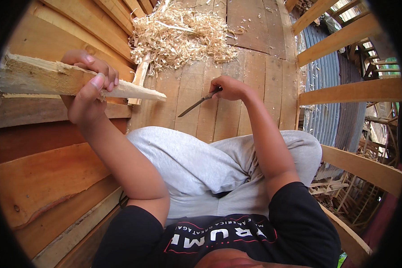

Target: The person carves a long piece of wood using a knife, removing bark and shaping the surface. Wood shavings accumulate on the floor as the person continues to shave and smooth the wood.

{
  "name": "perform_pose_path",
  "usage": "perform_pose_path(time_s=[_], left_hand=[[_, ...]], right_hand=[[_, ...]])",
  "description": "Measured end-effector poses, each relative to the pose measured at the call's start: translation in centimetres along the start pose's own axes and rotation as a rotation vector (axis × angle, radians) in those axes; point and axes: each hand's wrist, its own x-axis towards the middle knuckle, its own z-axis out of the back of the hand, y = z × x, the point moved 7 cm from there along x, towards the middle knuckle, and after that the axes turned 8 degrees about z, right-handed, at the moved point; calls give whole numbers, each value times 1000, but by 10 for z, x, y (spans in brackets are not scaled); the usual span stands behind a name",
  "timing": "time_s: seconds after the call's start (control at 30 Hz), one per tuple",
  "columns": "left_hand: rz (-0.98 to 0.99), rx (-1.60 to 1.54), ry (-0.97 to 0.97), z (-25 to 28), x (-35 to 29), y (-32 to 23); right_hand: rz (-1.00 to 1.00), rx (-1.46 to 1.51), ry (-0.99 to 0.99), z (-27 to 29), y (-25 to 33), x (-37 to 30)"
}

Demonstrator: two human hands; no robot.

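My left hand (90,82) is closed round a long piece of pale wood (40,79) at the left. The wood's surface is rough, and it narrows to a tapered end that points right. In my right hand (230,88), near the middle, is a knife (193,108) with a thin dark blade. Its handle is mostly hidden by my fingers. The blade points down and left, apart from the wood, above the plank floor (212,118).
A heap of curled wood shavings (183,38) covers the far floor, with a wooden strip (140,73) beside it. A plank wall (53,178) stands close on the left. Wooden rails (350,92) run along the right, with corrugated metal sheets (324,76) beyond them.
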Motion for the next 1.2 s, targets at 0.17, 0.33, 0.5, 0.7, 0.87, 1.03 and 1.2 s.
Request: perform_pose_path(time_s=[0.17,0.33,0.5,0.7,0.87,1.03,1.2], left_hand=[[21,-20,-121,16,-4,-2],[27,-79,-190,23,-6,-7],[11,-86,-161,23,-5,-8],[7,-81,-144,23,-7,-10],[16,-68,-135,20,-6,-12],[30,-94,-115,23,-9,-10],[17,-67,-129,21,-8,-15]], right_hand=[[-188,-167,-353,17,29,-6],[-86,-73,-326,32,12,-11],[136,-68,9,-22,38,4],[-130,-159,-450,23,27,-2],[94,-26,-86,-12,26,5],[-120,-108,-511,1,45,4],[122,-66,-286,-9,47,10]])
